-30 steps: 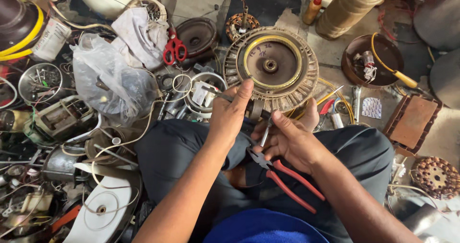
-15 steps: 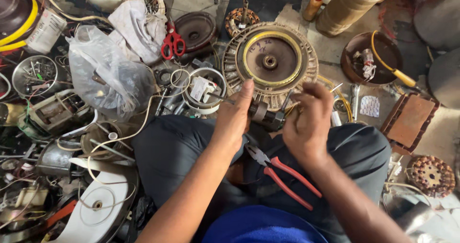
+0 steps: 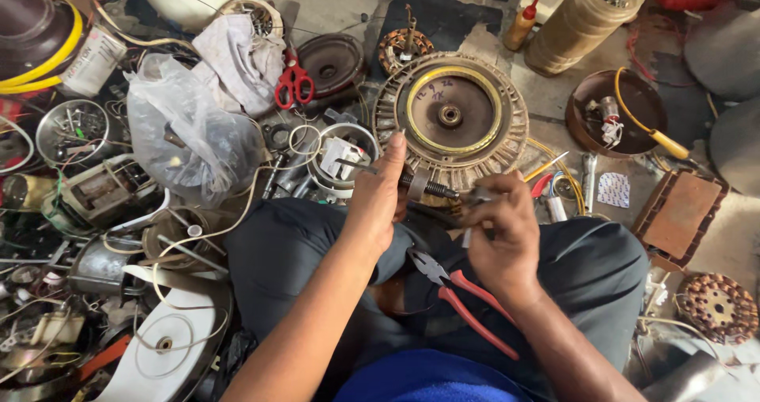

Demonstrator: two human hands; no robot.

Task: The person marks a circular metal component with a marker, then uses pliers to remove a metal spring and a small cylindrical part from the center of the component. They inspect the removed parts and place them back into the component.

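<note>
I sit cross-legged on the floor with a round fan motor stator in front of my knees. My left hand grips a thin metal rod with a dark sleeve near its left end. My right hand pinches the rod's right end. Red-handled pliers lie on my lap between my arms, untouched.
Red scissors, a crumpled plastic bag and a white cloth lie at the left among wire and motor parts. A brown bowl with a yellow-handled tool, a glue bottle and a copper-wound rotor sit at the right.
My right hand has left the pliers on my lap and risen to the rod's right end. Both hands now hold the rod higher, near the stator's rim.
</note>
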